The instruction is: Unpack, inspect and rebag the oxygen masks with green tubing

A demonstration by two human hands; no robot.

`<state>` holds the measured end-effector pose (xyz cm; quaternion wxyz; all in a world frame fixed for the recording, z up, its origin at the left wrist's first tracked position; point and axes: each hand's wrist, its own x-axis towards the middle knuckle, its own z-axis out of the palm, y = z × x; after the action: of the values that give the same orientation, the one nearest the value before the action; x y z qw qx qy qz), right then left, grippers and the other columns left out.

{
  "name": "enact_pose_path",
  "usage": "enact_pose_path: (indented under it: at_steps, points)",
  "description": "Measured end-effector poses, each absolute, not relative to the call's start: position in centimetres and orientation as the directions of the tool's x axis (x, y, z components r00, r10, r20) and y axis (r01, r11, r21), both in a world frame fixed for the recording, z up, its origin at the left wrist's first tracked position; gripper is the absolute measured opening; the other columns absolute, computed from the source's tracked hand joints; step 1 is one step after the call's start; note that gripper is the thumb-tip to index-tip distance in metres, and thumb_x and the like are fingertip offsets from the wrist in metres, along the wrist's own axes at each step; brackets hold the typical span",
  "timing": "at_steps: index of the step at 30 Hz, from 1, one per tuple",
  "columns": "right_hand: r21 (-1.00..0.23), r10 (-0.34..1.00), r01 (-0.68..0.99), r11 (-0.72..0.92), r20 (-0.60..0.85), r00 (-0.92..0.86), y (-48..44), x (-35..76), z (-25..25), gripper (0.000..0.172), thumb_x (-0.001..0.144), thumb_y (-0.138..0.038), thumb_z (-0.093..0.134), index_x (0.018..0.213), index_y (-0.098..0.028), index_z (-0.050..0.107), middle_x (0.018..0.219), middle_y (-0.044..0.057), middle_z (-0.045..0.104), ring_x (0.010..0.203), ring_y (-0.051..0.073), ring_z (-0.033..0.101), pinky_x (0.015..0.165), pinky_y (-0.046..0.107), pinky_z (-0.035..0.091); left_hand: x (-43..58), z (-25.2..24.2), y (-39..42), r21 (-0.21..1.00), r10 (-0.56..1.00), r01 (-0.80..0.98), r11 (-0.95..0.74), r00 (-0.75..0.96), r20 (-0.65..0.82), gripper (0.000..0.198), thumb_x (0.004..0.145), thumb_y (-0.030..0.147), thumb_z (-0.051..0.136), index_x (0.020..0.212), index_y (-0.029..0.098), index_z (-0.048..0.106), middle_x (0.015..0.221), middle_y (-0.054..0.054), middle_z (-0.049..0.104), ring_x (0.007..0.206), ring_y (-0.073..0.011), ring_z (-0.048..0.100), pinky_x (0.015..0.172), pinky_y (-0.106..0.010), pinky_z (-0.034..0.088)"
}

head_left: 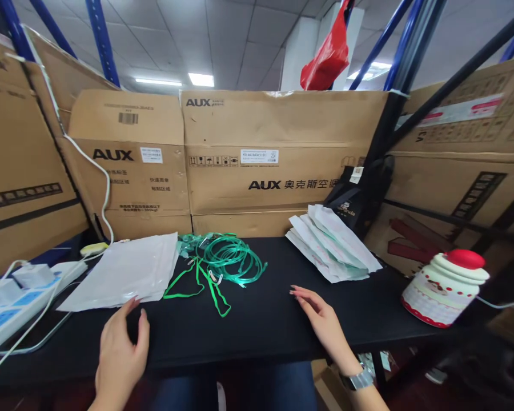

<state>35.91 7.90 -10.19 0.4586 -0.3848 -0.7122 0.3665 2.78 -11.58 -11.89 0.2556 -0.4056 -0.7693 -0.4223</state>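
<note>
My left hand (122, 345) is at the near edge of a white flat packet stack (124, 271), thumb and fingers apart, fingertips at or just over its lower edge. Whether they touch it I cannot tell. My right hand (319, 317), with a watch on the wrist, hovers over or rests on the black table, fingers stretched and holding nothing. Between the hands, farther back, lies a coil of clear green tubing (235, 260). A bright green strap (214, 291) loops in front of it. Beyond my right hand sits a fanned pile of white paper packets (332, 245).
A white power strip (29, 302) with plugs and cables lies at the left. On the right stands a white jar with a red lid (445, 291). Cardboard boxes (282, 131) wall the back, and a black bag (355, 197) leans at the back right.
</note>
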Motion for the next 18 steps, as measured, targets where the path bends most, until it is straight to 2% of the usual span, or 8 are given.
enact_pose_path:
  at_steps: [5, 9, 11, 13, 15, 17, 18]
  points:
    - [-0.892, 0.885, 0.165, 0.422, 0.366, -0.287, 7.8, 35.9, -10.2, 0.032, 0.073, -0.045, 0.055, 0.086, -0.017, 0.065, 0.105, 0.011, 0.063, 0.098, 0.023, 0.057, 0.091, 0.043, 0.041, 3.1, -11.6, -11.7, 0.455, 0.411, 0.842, 0.290, -0.539, 0.735, 0.046, 0.081, 0.034, 0.038, 0.119, 0.009, 0.040, 0.105, -0.015, 0.056, 0.104, -0.0268, 0.048, 0.094, -0.042, 0.035]
    - [-0.909, 0.893, 0.155, 0.387, 0.327, -0.310, 7.7, 35.3, -9.5, 0.035, 0.075, -0.044, 0.051, 0.091, -0.016, 0.064, 0.096, 0.011, 0.066, 0.086, 0.023, 0.063, 0.073, 0.037, 0.052, 3.2, -11.4, -11.8, 0.478, 0.404, 0.836, 0.268, -0.548, 0.732, 0.047, 0.082, 0.035, 0.037, 0.121, 0.008, 0.038, 0.108, -0.016, 0.054, 0.107, -0.0270, 0.046, 0.095, -0.042, 0.033]
    - [-0.900, 0.891, 0.180, 0.396, 0.329, -0.314, 7.3, 34.9, -9.3, 0.033, 0.075, -0.043, 0.051, 0.089, -0.016, 0.064, 0.090, 0.010, 0.068, 0.080, 0.022, 0.064, 0.067, 0.035, 0.053, 3.1, -11.3, -11.9, 0.503, 0.404, 0.826, 0.252, -0.563, 0.721, 0.048, 0.082, 0.035, 0.037, 0.122, 0.009, 0.037, 0.109, -0.016, 0.053, 0.107, -0.0271, 0.046, 0.095, -0.043, 0.033]
    - [-0.854, 0.878, 0.242, 0.461, 0.401, -0.261, 6.5, 34.5, -9.4, 0.031, 0.075, -0.042, 0.051, 0.088, -0.017, 0.064, 0.087, 0.008, 0.068, 0.077, 0.022, 0.064, 0.069, 0.035, 0.052, 3.0, -11.3, -11.9, 0.533, 0.410, 0.812, 0.236, -0.581, 0.703, 0.048, 0.082, 0.036, 0.037, 0.123, 0.010, 0.036, 0.110, -0.016, 0.054, 0.108, -0.0272, 0.046, 0.094, -0.043, 0.034]
    - [-0.774, 0.846, 0.349, 0.528, 0.515, -0.136, 5.6, 34.2, -9.8, 0.029, 0.077, -0.039, 0.050, 0.093, -0.019, 0.063, 0.086, 0.007, 0.067, 0.077, 0.021, 0.063, 0.076, 0.036, 0.050, 2.7, -11.6, -12.0, 0.538, 0.439, 0.811, 0.231, -0.581, 0.686, 0.049, 0.082, 0.037, 0.037, 0.123, 0.011, 0.036, 0.111, -0.016, 0.054, 0.109, -0.0279, 0.046, 0.094, -0.045, 0.034]
    - [-0.725, 0.814, 0.458, 0.514, 0.581, 0.004, 4.9, 34.0, -10.4, 0.031, 0.077, -0.037, 0.049, 0.100, -0.020, 0.060, 0.079, 0.005, 0.067, 0.071, 0.020, 0.064, 0.076, 0.035, 0.049, 2.4, -12.3, -11.9, 0.506, 0.486, 0.831, 0.231, -0.549, 0.680, 0.049, 0.080, 0.039, 0.040, 0.122, 0.013, 0.038, 0.113, -0.015, 0.053, 0.109, -0.0293, 0.046, 0.093, -0.047, 0.035]
    - [-0.716, 0.813, 0.487, 0.500, 0.582, 0.019, 4.7, 34.0, -10.7, 0.032, 0.077, -0.037, 0.049, 0.101, -0.020, 0.060, 0.074, 0.004, 0.067, 0.066, 0.020, 0.064, 0.072, 0.033, 0.050, 2.1, -12.7, -11.8, 0.480, 0.498, 0.848, 0.222, -0.522, 0.693, 0.051, 0.079, 0.039, 0.043, 0.123, 0.015, 0.038, 0.113, -0.015, 0.053, 0.107, -0.0298, 0.048, 0.091, -0.047, 0.038]
